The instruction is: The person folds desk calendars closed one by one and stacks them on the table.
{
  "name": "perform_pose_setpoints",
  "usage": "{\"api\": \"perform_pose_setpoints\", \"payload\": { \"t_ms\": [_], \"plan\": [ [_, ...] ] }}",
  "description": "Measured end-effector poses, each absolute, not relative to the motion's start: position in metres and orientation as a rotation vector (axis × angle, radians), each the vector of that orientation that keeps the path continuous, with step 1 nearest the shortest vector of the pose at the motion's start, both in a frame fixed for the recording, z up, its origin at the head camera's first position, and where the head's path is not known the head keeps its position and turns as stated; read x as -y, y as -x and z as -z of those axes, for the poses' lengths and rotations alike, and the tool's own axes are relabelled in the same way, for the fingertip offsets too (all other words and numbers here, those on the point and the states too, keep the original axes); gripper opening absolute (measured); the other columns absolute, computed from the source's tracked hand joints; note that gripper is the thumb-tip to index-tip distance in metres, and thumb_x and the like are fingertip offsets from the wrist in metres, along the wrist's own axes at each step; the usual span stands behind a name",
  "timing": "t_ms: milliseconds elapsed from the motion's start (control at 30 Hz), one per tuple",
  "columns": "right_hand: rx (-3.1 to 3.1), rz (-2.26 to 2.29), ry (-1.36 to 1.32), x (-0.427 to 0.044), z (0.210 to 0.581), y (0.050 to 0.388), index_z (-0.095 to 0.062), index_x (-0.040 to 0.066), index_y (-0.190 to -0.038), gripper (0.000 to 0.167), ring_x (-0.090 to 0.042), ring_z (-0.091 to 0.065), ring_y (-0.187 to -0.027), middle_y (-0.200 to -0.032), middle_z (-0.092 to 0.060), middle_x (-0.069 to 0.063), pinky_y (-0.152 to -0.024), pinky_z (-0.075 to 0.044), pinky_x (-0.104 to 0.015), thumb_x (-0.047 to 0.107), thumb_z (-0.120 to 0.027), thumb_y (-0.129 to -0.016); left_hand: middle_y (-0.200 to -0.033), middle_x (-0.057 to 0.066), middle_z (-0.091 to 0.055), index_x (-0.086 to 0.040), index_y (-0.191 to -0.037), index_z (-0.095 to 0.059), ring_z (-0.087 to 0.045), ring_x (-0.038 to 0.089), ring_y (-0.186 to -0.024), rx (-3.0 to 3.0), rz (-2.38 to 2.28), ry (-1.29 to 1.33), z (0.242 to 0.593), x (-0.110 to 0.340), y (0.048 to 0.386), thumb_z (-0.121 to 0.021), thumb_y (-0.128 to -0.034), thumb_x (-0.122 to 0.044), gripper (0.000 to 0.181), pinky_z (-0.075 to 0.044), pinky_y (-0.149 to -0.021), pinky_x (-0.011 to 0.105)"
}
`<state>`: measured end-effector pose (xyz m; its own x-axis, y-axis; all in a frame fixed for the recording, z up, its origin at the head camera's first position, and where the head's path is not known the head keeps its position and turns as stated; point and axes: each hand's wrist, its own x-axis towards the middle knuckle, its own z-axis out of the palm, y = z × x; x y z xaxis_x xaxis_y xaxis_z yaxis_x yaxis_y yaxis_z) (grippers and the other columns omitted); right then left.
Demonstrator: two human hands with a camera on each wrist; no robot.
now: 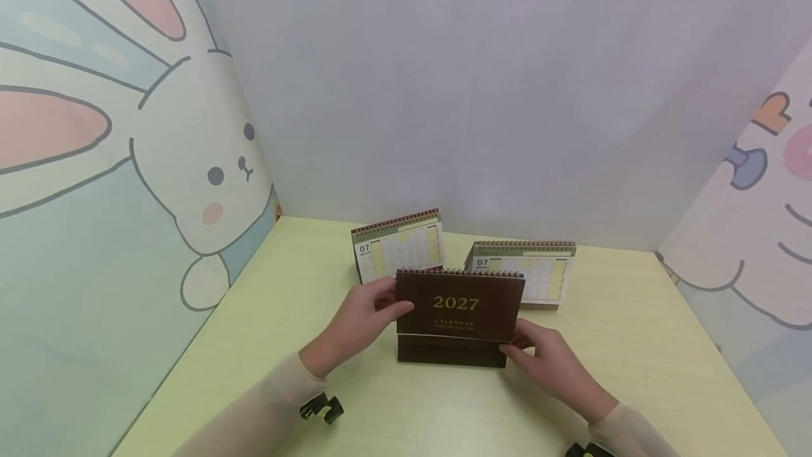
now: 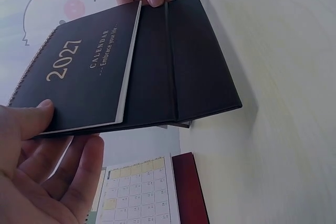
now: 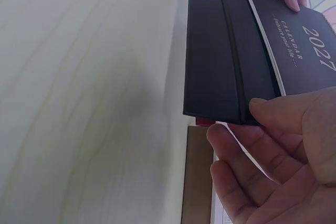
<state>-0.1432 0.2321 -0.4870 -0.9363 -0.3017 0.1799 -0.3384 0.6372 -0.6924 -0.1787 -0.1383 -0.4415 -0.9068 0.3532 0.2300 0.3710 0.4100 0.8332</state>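
A dark spiral-bound 2027 desk calendar (image 1: 459, 305) is held up between both hands, its cover facing me. My left hand (image 1: 364, 314) pinches its left edge, thumb on the cover and fingers behind, as the left wrist view also shows. At the lower right, my right hand (image 1: 548, 358) pinches the dark base panel (image 3: 212, 56) below the cover pages, thumb in front. Behind it stand two more desk calendars with month pages out: one at the left (image 1: 406, 245), tilted, and one at the right (image 1: 529, 273), partly hidden by the dark calendar.
The pale yellow table (image 1: 254, 344) meets a grey-white back wall (image 1: 444, 90). Cartoon-printed side panels, with a rabbit (image 1: 197, 154) on the left, border the table. A black wrist device (image 1: 321, 407) sits on the left sleeve.
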Motion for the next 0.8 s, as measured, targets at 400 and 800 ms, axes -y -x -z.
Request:
{"api": "perform_pose_setpoints", "payload": {
  "t_ms": [400, 800],
  "plan": [
    [2.803, -1.184, -0.56, -0.232, 0.482, 0.135, -0.068, 0.02, -0.098, 0.025, -0.007, -0.083, -0.096, -0.099, -0.084, 0.01, -0.083, -0.067, -0.031, 0.007, -0.088, -0.105, -0.095, 0.003, -0.078, -0.01, -0.107, -0.074, -0.063, 0.01, -0.082, 2.624, 1.527, 0.665, 0.438, 0.139, 0.18, -0.085, -0.1122, -0.025, 0.019, -0.056, -0.075, 0.025],
    [2.816, -1.405, -0.597, -0.232, 0.47, 0.125, -0.054, 0.013, -0.095, 0.032, 0.002, -0.073, -0.096, -0.094, -0.066, 0.005, -0.082, -0.062, -0.027, 0.011, -0.083, -0.109, -0.102, 0.005, -0.084, -0.009, -0.117, -0.077, -0.083, 0.015, -0.1, 2.675, 1.544, 0.622, 0.43, 0.139, 0.181, -0.084, -0.112, -0.02, 0.014, -0.066, -0.085, 0.024]
  ]
}}
